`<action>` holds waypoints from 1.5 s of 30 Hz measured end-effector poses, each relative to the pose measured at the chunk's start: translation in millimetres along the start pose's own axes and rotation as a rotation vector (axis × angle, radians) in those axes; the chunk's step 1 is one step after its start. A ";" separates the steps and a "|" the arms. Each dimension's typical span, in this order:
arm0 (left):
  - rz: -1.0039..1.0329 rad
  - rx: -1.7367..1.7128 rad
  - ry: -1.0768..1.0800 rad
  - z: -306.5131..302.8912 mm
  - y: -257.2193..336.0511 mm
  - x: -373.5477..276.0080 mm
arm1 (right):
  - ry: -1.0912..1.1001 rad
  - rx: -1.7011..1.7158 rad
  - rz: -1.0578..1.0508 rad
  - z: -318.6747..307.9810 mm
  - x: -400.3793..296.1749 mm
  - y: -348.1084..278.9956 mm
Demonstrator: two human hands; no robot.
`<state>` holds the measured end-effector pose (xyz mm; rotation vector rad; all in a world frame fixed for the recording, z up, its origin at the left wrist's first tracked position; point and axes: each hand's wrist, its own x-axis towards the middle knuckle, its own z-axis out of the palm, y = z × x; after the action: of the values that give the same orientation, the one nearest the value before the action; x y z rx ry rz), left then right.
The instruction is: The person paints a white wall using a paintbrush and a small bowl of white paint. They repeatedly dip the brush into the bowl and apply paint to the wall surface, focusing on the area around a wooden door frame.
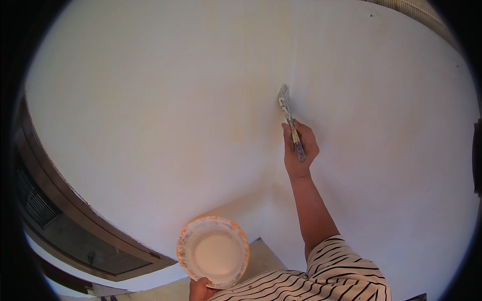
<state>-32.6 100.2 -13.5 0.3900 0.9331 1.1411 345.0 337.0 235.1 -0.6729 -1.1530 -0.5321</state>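
Observation:
My right hand (pixel 302 145) grips the paint-spattered handle of a flat paintbrush (pixel 287 109). The brush points up, its bristles at the pale wall (pixel 158 113), close to the inner corner where two walls meet. Whether the bristle tips press on the surface is hard to tell. Low in the view, my left hand (pixel 201 289) holds an orange-rimmed plastic bowl (pixel 243 259) by its near edge, thumb over the rim. Whitish paint (pixel 215 252) lies in the bottom of the bowl, and dried paint coats its inner sides.
At the left, a brown-framed window (pixel 124 259) with dark glass is set in the wall. Below the corner, a patch of beige floor (pixel 263 256) shows. Corrugated sheeting (pixel 418 13) runs along the top right, and a dark object (pixel 477 158) juts in at the right edge.

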 end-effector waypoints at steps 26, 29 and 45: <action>-0.051 0.010 0.002 0.7 7.9 -3.3 | 0.072 0.201 -0.084 12.1 157.8 -35.4; -0.039 -0.022 0.005 12.3 11.9 -7.5 | 0.003 0.162 -0.061 13.5 145.3 -19.2; -0.113 0.055 -0.051 -13.2 18.0 -0.8 | -0.544 -0.177 0.346 -93.2 -151.9 -7.6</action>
<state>-53.9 104.3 -8.3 0.4043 0.9317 1.0002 350.7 270.8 69.5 -1.1927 -1.4609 -0.1535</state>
